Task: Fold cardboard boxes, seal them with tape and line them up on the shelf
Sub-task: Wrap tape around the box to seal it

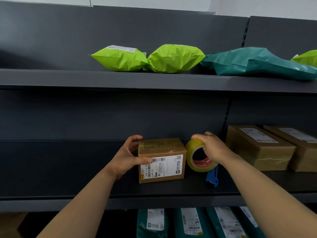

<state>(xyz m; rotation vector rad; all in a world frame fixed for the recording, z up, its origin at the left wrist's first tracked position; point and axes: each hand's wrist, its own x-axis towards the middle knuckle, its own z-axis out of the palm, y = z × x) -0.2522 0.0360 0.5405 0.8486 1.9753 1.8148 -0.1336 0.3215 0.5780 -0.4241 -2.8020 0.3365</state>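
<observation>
On the middle shelf (68,169), a dark grey metal deck w/ a matching back panel (103,114), we have the small cardboard box (163,162) sitting flat near the centre. Its top seam is covered w/ clear tape, and a white shipping label faces us. Our left hand (127,157) grips the box's left end: thumb pressed on the label face, fingers curled over the top rear corner.

Just R of the box the tape roll (190,152) stands on its rim, hole toward us, red print inside the core. We can't tell if roll and box touch. Our right hand (211,146) holds the roll from above, fingers wrapped over its top. A blue cutter (212,177) lies on the deck under the roll, toward the front lip, partly behind our R forearm.

Further R on the same level, past the slotted upright, sit a big box (257,148) and a far-right box (301,148), side by side, both taped and labelled on top.

Up on the upper shelf (68,78) we see two lime bags (120,59) (175,59) touching each other. A teal bag (257,62) is next to them, and a third lime bag (307,57) is cut by the frame edge. White wall (171,4) shows above the unit. Below our level, teal mailers (152,222) w/ white labels stand in a row.
</observation>
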